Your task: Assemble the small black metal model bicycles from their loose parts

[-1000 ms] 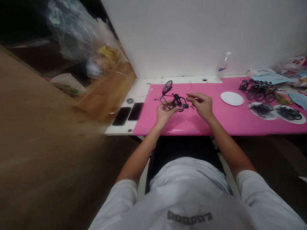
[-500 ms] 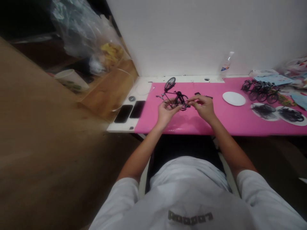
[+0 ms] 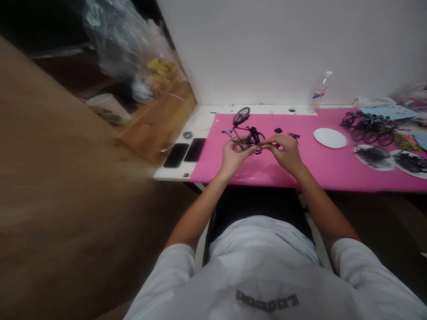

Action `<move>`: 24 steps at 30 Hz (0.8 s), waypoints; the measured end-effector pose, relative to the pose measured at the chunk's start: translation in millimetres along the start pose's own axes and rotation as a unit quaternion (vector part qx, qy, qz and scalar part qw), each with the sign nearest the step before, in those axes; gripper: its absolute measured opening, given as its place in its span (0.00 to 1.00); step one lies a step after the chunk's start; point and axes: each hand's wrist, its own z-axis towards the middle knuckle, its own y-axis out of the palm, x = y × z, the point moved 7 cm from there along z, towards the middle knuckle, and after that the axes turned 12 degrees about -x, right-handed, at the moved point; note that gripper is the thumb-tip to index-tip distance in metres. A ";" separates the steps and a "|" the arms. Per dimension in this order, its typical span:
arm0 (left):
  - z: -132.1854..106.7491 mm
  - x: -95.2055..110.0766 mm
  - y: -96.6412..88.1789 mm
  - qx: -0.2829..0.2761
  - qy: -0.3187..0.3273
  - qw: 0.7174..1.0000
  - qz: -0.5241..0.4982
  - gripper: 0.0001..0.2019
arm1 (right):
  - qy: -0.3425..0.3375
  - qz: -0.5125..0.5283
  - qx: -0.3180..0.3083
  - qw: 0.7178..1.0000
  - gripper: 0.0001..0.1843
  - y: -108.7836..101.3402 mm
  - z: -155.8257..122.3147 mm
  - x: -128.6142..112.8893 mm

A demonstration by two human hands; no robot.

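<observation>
A small black model bicycle (image 3: pixel 246 130) is held just above the pink mat (image 3: pixel 267 169). My left hand (image 3: pixel 234 155) is closed round its frame from below. My right hand (image 3: pixel 284 151) is pinched at the bicycle's rear wheel, fingertips touching those of the left hand; what the pinch holds is too small to make out. Two small black parts (image 3: pixel 286 132) lie on the mat just beyond my right hand.
A white dish (image 3: pixel 329 138) lies to the right. Several finished model bicycles (image 3: pixel 368 126) and two dishes of black parts (image 3: pixel 373 155) are at the far right. Two dark phones (image 3: pixel 185 152) lie at the table's left end. A clear bottle (image 3: pixel 319 91) stands by the wall.
My right hand has moved left to the bicycle's rear wheel and now meets the left hand. The two small parts beyond it have come into view.
</observation>
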 end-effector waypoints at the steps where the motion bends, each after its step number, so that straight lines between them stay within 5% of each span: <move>1: -0.5 1.2 0.7 -0.001 0.000 1.000 0.001 0.31 | -0.010 -0.011 -0.004 1.000 0.08 -0.2 -0.2 -3.1; 24: -8.3 10.7 3.9 0.027 0.077 0.991 0.108 0.28 | -0.085 -0.326 -0.035 0.941 0.17 16.5 -9.0 0.9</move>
